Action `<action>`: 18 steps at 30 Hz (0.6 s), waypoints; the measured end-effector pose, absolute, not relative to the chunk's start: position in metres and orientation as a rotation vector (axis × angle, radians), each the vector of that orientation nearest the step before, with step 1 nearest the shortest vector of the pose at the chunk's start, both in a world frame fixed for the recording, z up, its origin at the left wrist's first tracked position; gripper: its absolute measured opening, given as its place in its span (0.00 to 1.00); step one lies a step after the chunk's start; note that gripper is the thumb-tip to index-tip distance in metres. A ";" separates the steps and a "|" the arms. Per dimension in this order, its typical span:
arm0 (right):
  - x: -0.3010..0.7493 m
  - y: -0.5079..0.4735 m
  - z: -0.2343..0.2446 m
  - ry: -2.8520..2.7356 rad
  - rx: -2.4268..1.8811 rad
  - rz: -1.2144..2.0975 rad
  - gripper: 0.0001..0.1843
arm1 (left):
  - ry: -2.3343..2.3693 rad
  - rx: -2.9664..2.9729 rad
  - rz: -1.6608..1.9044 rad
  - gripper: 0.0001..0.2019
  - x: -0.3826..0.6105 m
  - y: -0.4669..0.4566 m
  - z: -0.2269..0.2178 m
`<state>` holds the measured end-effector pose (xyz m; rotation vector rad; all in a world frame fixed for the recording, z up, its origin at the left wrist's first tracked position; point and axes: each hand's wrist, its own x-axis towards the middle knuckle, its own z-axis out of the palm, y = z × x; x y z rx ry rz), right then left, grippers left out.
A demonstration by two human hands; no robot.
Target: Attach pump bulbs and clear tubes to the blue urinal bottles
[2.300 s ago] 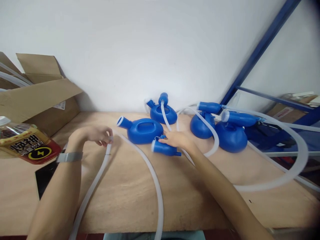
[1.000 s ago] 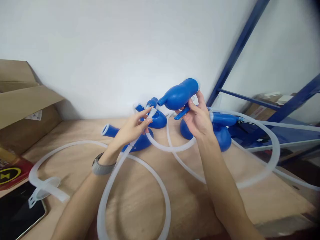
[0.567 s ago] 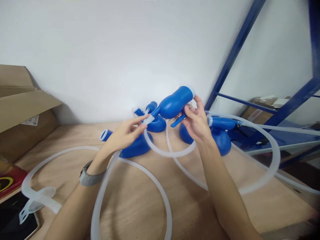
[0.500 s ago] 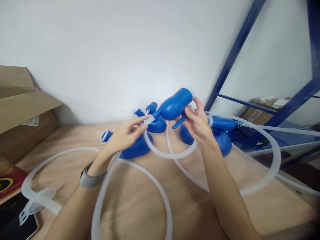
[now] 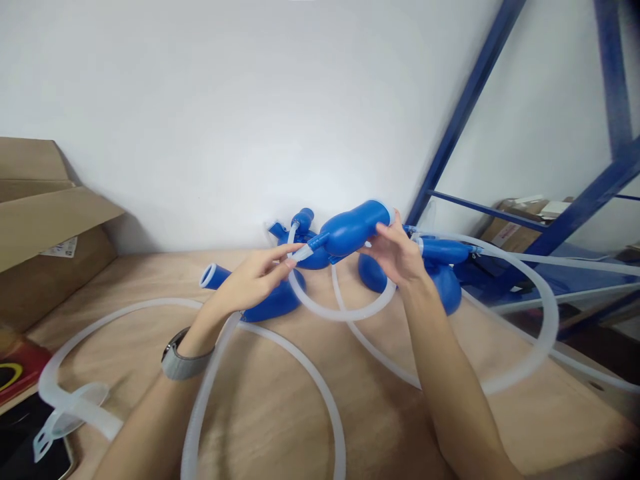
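Both hands hold up a blue plastic urinal bottle (image 5: 350, 230), tilted with its wide white-rimmed end up to the right. My left hand (image 5: 255, 277) is closed, thumb and fingers pinching the translucent hose end (image 5: 303, 253) at the bottle's narrow ribbed spout. My right hand (image 5: 400, 250) wraps round the wide end from below, its thumb near the rim; some of its fingers are hidden behind the bottle. Under my left hand lies another blue urinal bottle (image 5: 273, 300), partly covered by the hand. A translucent hose (image 5: 200, 407) runs down beside my left wrist.
More blue urinal bottles (image 5: 444, 287) stand behind and to the right, with looped hoses (image 5: 547, 320) across the wooden table (image 5: 280, 413). A cardboard box (image 5: 75, 260) is at left, near a phone-like dark device (image 5: 30, 433) and a clear lid (image 5: 75, 413). Blue shelving (image 5: 465, 107) rises at right.
The held bottle has moved lower and levelled out somewhat. Its blue handle-like strip has swung mostly behind the body. My right hand has shifted its grip toward the rim.
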<state>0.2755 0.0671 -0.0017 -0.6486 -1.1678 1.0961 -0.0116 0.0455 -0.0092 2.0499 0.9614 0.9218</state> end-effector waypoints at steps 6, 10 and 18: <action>0.269 0.076 -0.005 -1.088 -0.682 0.948 0.30 | 0.892 2.058 0.887 0.28 -0.008 0.043 -0.008; 0.271 0.079 -0.005 -1.099 -0.618 0.986 0.30 | 0.891 2.126 0.869 0.27 -0.008 0.043 -0.006; 0.272 0.081 -0.010 -1.148 -0.588 1.026 0.30 | 0.981 2.369 0.925 0.27 -0.002 0.044 -0.012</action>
